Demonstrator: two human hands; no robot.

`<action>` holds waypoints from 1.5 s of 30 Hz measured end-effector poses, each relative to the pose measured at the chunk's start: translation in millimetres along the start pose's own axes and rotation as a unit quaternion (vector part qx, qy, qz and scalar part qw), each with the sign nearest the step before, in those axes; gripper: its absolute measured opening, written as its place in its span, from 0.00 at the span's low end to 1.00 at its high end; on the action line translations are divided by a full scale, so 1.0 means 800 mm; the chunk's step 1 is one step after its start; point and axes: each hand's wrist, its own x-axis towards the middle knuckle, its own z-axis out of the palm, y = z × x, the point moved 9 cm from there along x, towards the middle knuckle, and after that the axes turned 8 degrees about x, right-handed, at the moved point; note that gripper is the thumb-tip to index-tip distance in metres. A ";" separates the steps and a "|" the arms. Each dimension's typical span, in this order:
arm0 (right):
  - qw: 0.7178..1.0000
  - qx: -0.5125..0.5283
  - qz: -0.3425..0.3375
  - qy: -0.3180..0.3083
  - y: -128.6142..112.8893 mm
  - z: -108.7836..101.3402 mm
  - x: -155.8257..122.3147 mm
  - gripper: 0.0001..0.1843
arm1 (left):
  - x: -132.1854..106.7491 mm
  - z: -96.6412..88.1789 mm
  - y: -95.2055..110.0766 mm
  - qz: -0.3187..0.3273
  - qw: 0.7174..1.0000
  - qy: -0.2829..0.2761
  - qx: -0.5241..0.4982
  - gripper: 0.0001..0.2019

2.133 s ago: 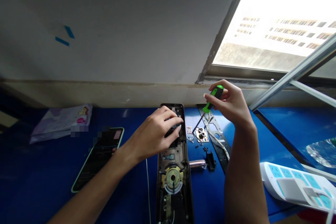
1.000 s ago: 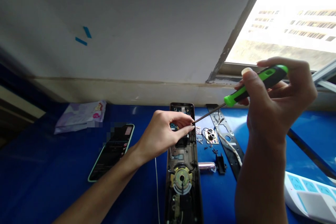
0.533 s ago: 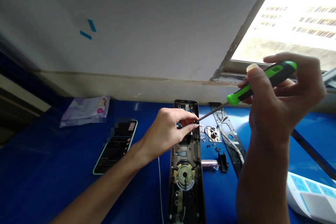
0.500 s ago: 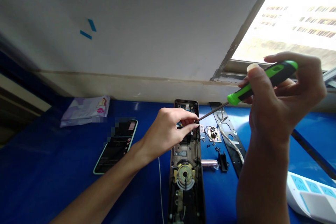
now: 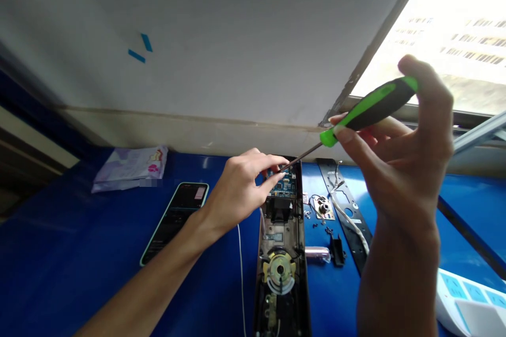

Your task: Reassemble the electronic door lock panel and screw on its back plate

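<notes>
My right hand [image 5: 407, 137] is closed round the green and black handle of a screwdriver [image 5: 371, 105], which slants down to the left. Thumb and forefinger of my left hand [image 5: 249, 179] pinch the tip end of its thin metal shaft; any screw there is too small to make out. Both are over the far end of a long, dark, opened device housing [image 5: 301, 253]. Inside it, a blue circuit board [image 5: 284, 185] shows partly behind my left fingers. A round speaker-like part [image 5: 280, 269] sits nearer me in the housing.
Right of the housing lie a small board [image 5: 323, 207], loose screws, a pink cylindrical cell [image 5: 317, 254], a black plastic piece [image 5: 337, 250] and a long black plate [image 5: 348, 213] with a cable. A phone [image 5: 174, 221], packet [image 5: 130, 168] and white power strip [image 5: 470, 300] flank them.
Both hands have moved left with the screwdriver, its tip going from the housing's right edge to above the circuit board. My right fingers have shifted along the handle, and more of the board shows.
</notes>
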 end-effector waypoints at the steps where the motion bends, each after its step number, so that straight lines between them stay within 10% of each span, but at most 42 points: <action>1: 1.000 -0.006 -0.015 0.007 -0.002 0.001 0.000 0.35 | 0.001 -0.003 -0.001 0.000 1.000 0.004 0.002 0.09; 12: 0.995 -0.046 -0.080 0.026 -0.012 0.019 -0.004 0.39 | 0.004 0.004 -0.035 0.026 0.995 -0.096 0.026 0.29; 20: 0.993 -0.096 -0.060 -0.029 0.001 0.058 -0.013 0.37 | -0.002 0.011 -0.059 -0.002 0.987 -0.159 -0.009 0.27; 45: 0.989 -0.115 -0.091 -0.017 0.010 0.075 -0.015 0.40 | -0.009 0.036 -0.073 -0.063 0.969 -0.175 -0.163 0.32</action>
